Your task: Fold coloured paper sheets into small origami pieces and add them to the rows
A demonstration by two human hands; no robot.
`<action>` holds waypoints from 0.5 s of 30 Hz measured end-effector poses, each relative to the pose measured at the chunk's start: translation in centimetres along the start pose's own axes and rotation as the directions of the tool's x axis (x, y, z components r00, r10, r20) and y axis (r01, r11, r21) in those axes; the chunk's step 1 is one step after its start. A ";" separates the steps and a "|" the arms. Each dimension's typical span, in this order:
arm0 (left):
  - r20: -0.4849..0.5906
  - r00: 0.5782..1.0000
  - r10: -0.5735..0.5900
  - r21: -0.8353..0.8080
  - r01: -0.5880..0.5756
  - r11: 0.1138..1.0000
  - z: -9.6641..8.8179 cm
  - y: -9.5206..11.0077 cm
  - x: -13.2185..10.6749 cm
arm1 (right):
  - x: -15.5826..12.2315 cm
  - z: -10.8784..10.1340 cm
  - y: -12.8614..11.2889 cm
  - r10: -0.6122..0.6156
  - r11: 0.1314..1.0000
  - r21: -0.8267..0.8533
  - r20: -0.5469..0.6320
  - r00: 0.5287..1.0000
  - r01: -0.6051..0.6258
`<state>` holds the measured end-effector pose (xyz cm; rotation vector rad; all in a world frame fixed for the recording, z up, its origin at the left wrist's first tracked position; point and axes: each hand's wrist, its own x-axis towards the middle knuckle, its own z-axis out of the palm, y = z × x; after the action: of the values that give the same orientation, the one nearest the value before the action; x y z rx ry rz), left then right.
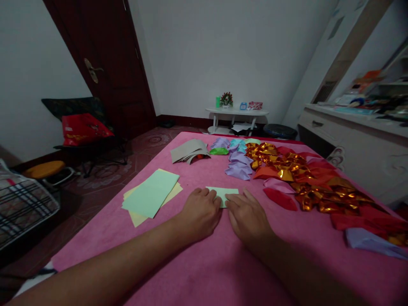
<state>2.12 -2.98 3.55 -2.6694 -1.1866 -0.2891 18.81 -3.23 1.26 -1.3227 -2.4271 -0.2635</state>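
Note:
A small folded strip of light green paper [222,192] lies on the pink cloth in front of me. My left hand [201,211] is closed, its curled fingers pressing the left part of the strip. On the right part rests my right hand [248,214], its fingers bent down onto the paper and holding it; its thumb is mostly hidden. To the left of my hands is a stack of flat light green sheets [151,193], with yellow sheets [138,219] sticking out beneath.
Folded paper pieces fill the table's right side: shiny gold ones [331,197], red ones [280,199] and lilac ones [239,165]. A fanned grey-brown paper stack [191,149] lies at the back. Beyond are a white side table [237,112] and a chair with a red bag [84,128].

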 end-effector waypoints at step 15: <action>-0.316 0.948 -0.021 -0.229 -0.055 0.972 2.0 -1.7 -0.1 | -0.5 0.3 1.0 0.096 0.923 0.381 -0.105 0.990 -0.049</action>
<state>0.98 -1.44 1.83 -2.6840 -1.0845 -0.8711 19.85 -3.00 0.76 -1.1802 -2.1797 0.1370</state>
